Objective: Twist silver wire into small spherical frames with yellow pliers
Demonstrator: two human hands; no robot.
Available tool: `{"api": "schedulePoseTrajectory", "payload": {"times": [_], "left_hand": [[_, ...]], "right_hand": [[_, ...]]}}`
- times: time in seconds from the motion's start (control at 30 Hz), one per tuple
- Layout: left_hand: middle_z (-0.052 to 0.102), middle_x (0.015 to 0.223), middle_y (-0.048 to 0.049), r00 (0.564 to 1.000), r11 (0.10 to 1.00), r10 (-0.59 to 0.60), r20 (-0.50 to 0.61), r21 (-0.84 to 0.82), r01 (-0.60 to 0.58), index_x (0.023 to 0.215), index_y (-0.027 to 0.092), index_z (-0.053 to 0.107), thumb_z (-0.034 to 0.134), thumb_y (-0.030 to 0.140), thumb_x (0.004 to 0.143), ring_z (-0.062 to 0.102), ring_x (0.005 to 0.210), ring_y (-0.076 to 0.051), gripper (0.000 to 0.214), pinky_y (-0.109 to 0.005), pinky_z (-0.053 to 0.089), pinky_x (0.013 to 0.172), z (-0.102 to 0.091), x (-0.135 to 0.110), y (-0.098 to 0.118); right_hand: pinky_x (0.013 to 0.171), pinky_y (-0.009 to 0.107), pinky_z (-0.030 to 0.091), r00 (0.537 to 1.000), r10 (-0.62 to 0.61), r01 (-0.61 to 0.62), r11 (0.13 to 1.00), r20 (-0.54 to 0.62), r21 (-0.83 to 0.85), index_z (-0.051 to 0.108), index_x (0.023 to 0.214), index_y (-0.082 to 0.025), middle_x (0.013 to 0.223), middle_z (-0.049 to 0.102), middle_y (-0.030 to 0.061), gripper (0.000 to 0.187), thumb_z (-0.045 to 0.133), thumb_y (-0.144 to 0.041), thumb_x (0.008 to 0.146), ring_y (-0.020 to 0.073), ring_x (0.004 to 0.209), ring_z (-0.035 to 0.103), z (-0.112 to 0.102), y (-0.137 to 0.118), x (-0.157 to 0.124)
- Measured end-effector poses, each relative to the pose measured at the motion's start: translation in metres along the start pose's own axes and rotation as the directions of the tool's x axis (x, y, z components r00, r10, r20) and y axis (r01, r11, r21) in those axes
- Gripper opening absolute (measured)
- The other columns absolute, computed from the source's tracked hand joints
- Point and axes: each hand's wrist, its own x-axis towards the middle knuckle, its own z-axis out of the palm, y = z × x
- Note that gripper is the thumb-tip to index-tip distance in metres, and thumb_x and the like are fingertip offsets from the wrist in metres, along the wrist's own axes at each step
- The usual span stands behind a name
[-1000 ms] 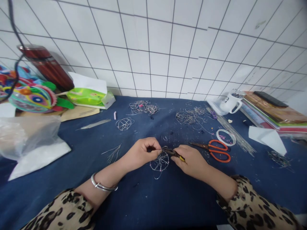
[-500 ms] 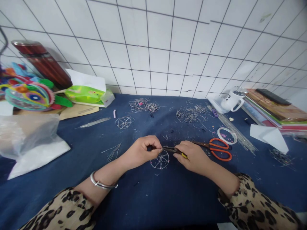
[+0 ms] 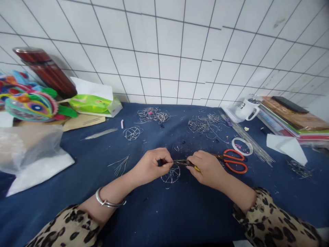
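My right hand (image 3: 205,168) is wrapped round a pair of pliers (image 3: 183,162) with a bit of yellow on the handle; the dark jaws point left. My left hand (image 3: 155,163) pinches thumb and forefinger together at the tips of those jaws, seemingly on thin wire, though the fingers largely cover it. Just below the jaws is a round wire frame (image 3: 171,175) with small pink beads on its rim. Whether the frame hangs from the fingers or rests on the cloth I cannot tell. Orange-handled scissors (image 3: 234,161) lie right of my right hand.
On the blue cloth (image 3: 159,219) lie wire tangles (image 3: 204,122), another round wire frame (image 3: 133,133), straight wires (image 3: 253,142) and a white ring of pink beads (image 3: 242,146). A white mug (image 3: 247,109) and books (image 3: 293,118) stand right; a red flask (image 3: 47,73) and plastic bag (image 3: 33,154) are left.
Both hands stay close together with the pliers between them. The plier jaws and pinching fingertips have shifted only slightly, and the whole view has tilted a little.
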Motion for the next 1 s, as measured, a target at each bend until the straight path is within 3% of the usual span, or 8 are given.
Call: {"api": "schedulePoseTrajectory", "payload": {"times": [1.0], "left_hand": [[0.052,0.064,0.0012,1.0,0.996,0.011,-0.02,0.087,-0.009,0.061,0.014,0.05,0.049,0.001,0.07,0.048,0.061,-0.01,0.016,-0.023,0.038,0.059,0.0074,-0.0023,-0.0005]], "right_hand": [[0.069,0.03,0.035,0.997,0.006,0.006,0.985,0.072,-0.171,0.057,0.089,-0.017,0.078,0.054,0.0049,0.015,0.045,-0.026,0.086,0.017,0.074,0.044,-0.002,-0.0018,-0.0012]]}}
